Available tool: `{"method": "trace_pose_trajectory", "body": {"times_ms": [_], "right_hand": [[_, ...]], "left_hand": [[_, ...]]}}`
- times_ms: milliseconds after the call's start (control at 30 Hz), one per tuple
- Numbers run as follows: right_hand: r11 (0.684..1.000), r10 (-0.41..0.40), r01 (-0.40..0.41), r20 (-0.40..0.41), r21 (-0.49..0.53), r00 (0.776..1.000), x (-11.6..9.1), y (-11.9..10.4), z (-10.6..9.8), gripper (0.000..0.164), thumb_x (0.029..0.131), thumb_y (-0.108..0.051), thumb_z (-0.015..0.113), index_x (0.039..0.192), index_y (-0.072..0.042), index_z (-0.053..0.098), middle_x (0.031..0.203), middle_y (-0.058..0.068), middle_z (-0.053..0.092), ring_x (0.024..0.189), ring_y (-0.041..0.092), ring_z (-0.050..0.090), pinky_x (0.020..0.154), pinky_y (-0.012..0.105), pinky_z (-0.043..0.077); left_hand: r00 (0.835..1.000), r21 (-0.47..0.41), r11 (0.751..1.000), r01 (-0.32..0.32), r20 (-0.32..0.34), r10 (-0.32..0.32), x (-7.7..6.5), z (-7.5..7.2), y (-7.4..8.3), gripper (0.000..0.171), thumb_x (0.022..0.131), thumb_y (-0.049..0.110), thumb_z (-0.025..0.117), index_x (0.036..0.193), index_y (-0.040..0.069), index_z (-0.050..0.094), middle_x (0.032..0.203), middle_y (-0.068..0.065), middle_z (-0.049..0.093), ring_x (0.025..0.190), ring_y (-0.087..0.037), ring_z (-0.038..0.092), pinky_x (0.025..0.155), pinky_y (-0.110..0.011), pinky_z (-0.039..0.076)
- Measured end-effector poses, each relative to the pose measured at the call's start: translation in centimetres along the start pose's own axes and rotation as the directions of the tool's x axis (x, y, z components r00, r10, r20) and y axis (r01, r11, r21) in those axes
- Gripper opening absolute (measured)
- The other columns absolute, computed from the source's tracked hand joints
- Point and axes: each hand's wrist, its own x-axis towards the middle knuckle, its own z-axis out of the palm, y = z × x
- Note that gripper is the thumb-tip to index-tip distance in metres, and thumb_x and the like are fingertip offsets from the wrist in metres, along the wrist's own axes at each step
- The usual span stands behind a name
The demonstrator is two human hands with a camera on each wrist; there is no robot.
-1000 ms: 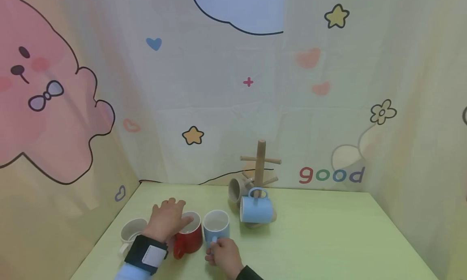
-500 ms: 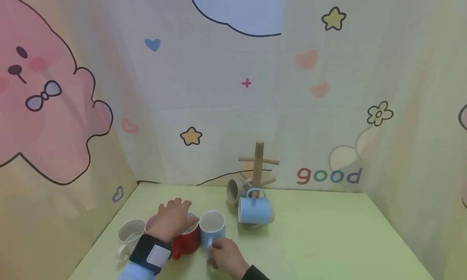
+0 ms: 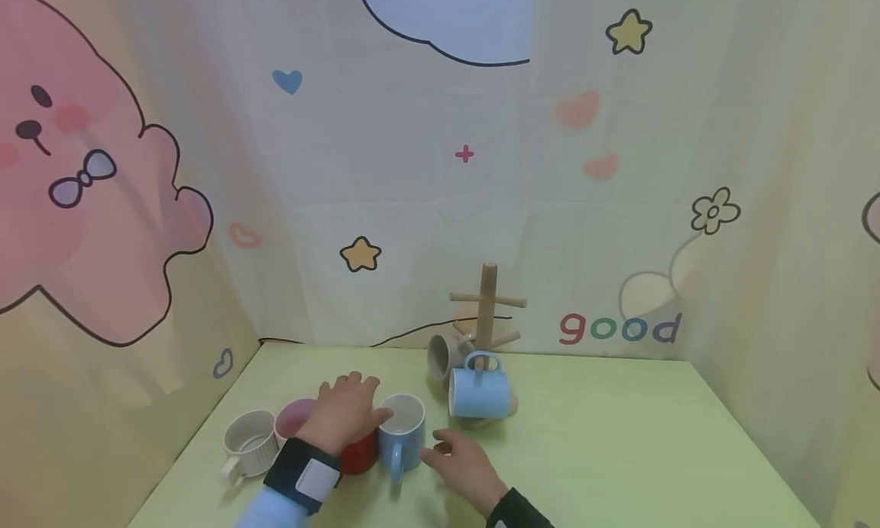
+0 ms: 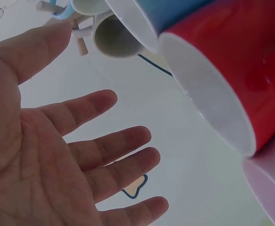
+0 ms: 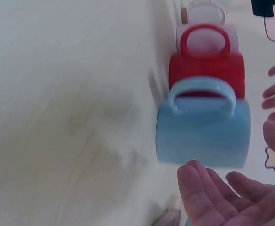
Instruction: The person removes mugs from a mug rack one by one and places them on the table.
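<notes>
My left hand (image 3: 347, 415), fingers spread, hovers above the red mug (image 3: 360, 456) and holds nothing. In the left wrist view its bare palm (image 4: 29, 150) faces the mug rims, apart from them. Beside the standing blue mug (image 3: 402, 442), on its right, is my right hand (image 3: 467, 467) with loosely bent fingers and nothing in them. The right wrist view has that blue mug (image 5: 203, 134) just beyond the fingertips, its handle free. A pink mug (image 3: 292, 415), partly hidden by my left hand, and a ribbed white mug (image 3: 253, 444) continue the row leftward.
Behind the row stands a wooden mug tree (image 3: 487, 306) with bare upper pegs. A second blue mug (image 3: 479, 395) and a greyish mug (image 3: 442, 358) hang on its lower pegs. Printed curtains enclose the pale green table (image 3: 619, 436) at the back and sides.
My right hand has let go of the standing blue mug's handle and moved right. That mug has shifted slightly left, against the red one. My left hand has drifted right over the red mug.
</notes>
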Motion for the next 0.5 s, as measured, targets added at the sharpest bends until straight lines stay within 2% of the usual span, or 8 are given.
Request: {"method": "trace_pose_trajectory", "body": {"times_ms": [167, 500], "right_hand": [[0.999, 0.036, -0.037, -0.035, -0.04, 0.999, 0.3, 0.8, -2.0, 0.064, 0.091, -0.04, 0.07, 0.134, 0.006, 0.055, 0.117, 0.02, 0.064, 0.11, 0.037, 0.06, 0.085, 0.051, 0.052], [0.994, 0.066, -0.074, -0.103, -0.079, 0.992, 0.3, 1.8, -5.6, 0.062, 0.089, -0.039, 0.073, 0.13, 0.006, 0.057, 0.118, 0.019, 0.064, 0.108, 0.037, 0.061, 0.083, 0.05, 0.053]], "left_hand": [[0.999, -0.013, 0.999, -0.03, 0.012, 0.03, 0.3, 0.3, 0.7, 0.056, 0.086, 0.04, 0.075, 0.127, 0.004, 0.062, 0.118, -0.021, 0.061, 0.112, -0.042, 0.055, 0.098, -0.066, 0.039], [0.998, -0.02, 0.999, -0.049, 0.028, 0.049, 1.0, 1.2, 1.9, 0.057, 0.088, 0.043, 0.072, 0.13, 0.006, 0.06, 0.12, -0.019, 0.06, 0.112, -0.04, 0.055, 0.099, -0.064, 0.039]]}}
